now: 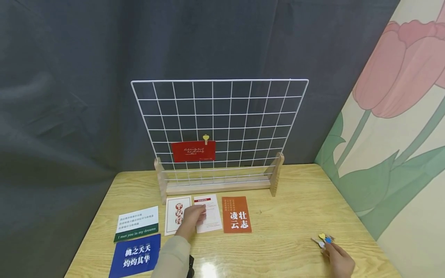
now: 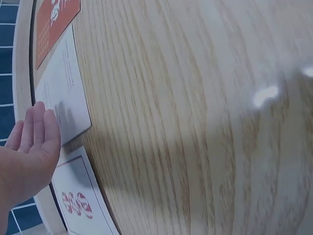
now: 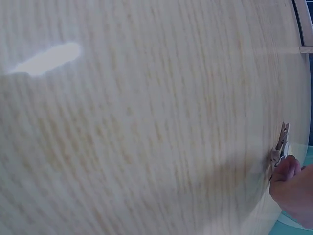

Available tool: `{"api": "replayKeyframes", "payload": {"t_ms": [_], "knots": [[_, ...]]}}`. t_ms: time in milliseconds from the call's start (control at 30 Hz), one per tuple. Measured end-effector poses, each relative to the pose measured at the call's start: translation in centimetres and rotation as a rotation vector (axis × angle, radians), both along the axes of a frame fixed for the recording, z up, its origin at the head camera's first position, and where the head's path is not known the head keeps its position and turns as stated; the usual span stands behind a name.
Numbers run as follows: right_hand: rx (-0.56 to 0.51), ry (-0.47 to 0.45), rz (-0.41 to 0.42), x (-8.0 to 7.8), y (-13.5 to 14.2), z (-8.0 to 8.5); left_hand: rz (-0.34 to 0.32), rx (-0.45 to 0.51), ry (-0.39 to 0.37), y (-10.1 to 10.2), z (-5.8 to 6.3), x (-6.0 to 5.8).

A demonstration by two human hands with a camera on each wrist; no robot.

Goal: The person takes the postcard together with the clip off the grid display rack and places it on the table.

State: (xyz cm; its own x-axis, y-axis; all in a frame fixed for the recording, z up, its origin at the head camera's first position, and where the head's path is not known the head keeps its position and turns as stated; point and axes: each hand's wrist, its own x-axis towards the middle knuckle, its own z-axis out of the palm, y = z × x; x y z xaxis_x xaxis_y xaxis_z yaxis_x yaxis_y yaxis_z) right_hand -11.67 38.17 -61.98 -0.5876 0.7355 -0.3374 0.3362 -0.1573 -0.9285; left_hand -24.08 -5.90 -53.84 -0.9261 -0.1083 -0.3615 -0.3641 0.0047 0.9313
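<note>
My left hand (image 1: pixel 193 219) hovers at the left edge of a white card with a red heading (image 1: pixel 208 216). In the left wrist view its fingers (image 2: pixel 38 122) are loosely straight and hold nothing; whether they touch the card cannot be told. Down at the right, my right hand (image 1: pixel 338 259) pinches at a small cluster of wooden clothespins (image 3: pixel 279 151) with heart tops. White (image 1: pixel 321 244), yellow (image 1: pixel 322 236) and blue hearts (image 1: pixel 328 240) show there. The fingertips are curled against the cluster, partly hiding it.
A white wire grid (image 1: pixel 230 116) stands in a wooden base (image 1: pixel 219 188). A yellow-heart clothespin (image 1: pixel 206 138) holds a red card (image 1: pixel 191 151) on it. Around lie an orange card (image 1: pixel 237 214), a red-lettered white card (image 1: pixel 170 216), a green-and-white card (image 1: pixel 137 224) and a blue card (image 1: pixel 135 256).
</note>
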Motion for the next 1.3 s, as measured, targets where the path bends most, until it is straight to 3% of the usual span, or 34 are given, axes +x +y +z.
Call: {"api": "replayKeyframes", "payload": {"t_ms": [200,300,500,667,733,867,1000,1133,1300], "knots": [[0.043,-0.019,0.055,-0.9,0.3,-0.1,0.029,0.003,0.013,-0.9,0.4,0.0],[0.018,0.021,0.046,-1.4,0.1,0.5,0.034,-0.014,0.024,-1.4,1.0,-0.2],[-0.022,0.106,0.108,-1.7,-1.1,3.8,0.028,-0.038,0.052,-2.1,1.6,-0.4],[0.013,0.107,0.206,-1.4,-2.1,6.8,0.037,-0.013,0.085,-2.7,1.9,-0.4],[0.014,0.118,0.225,-1.7,-1.8,6.5,0.038,-0.018,0.092,-2.9,2.0,-0.4],[-0.031,0.168,0.244,-3.0,-0.1,4.3,0.039,-0.042,0.088,-3.4,2.3,-0.5],[0.034,0.190,0.228,-4.5,0.8,2.6,0.024,-0.051,0.085,-3.9,2.7,-0.7],[0.060,0.176,0.219,-5.5,0.9,2.4,-0.002,-0.076,0.101,-4.5,2.9,-1.0],[0.052,0.213,0.329,-6.0,1.1,3.5,-0.001,-0.095,0.131,-5.1,3.8,-1.1]]}}
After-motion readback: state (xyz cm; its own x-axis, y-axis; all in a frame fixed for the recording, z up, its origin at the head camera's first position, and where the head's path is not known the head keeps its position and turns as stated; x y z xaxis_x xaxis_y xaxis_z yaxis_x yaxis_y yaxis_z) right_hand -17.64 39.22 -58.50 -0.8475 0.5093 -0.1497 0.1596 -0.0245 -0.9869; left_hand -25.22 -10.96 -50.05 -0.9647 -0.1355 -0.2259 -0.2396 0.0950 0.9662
